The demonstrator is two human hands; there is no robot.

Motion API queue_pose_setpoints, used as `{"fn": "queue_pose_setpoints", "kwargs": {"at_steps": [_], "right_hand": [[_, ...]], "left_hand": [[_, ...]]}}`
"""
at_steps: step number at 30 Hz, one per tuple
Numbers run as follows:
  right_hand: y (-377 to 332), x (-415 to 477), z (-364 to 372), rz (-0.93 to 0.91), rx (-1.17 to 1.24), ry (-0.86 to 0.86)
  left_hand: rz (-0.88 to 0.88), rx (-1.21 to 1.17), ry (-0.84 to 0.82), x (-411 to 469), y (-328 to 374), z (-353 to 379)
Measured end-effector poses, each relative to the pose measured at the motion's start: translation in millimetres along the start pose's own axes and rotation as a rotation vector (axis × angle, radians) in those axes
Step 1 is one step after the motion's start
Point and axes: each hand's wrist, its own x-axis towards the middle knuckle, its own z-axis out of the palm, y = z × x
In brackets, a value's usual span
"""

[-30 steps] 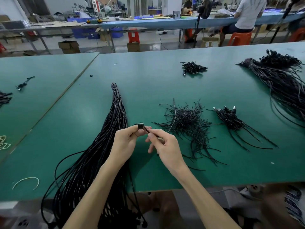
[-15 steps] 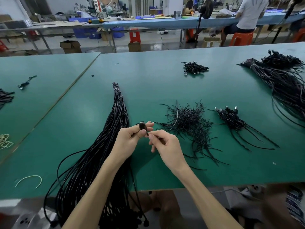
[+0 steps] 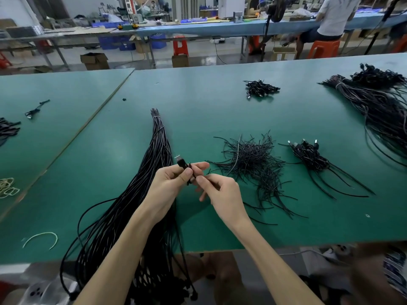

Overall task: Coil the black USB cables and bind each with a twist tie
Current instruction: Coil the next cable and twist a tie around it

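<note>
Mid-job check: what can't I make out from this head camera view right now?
1. Head view: whether a tie wraps the USB cable; the left hand and right hand pinch it right there.
2. Head view: the long cable bundle's lower end, hanging off the table into shadow behind the forearms.
3. Head view: the far-right cable heap, cut off by the right edge.

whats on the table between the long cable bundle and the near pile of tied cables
A loose heap of twist ties, shown in the head view.
</note>
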Motion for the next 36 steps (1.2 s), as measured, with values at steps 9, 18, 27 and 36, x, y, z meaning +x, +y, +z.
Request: {"fn": "queue_pose_setpoints", "kwargs": {"at_steps": [9,18,27,36], "right_hand": [[0,-1,2,0.026,0.001,-0.006],[-3,-1,3,-0.016,-0.097,-0.095],[-3,-1,1,0.032,-0.128,0.003],[0,1,1,0.072,-0.190,0.054]], "left_hand": [[-0.041,-0.404,-0.114,2,3,-2],[-0.019,-0.670,0.156,7,5,-9],[-0.036,-0.431,0.195,1,5,-7],[0.292,0.949,0.042,-2,-9,11]]}}
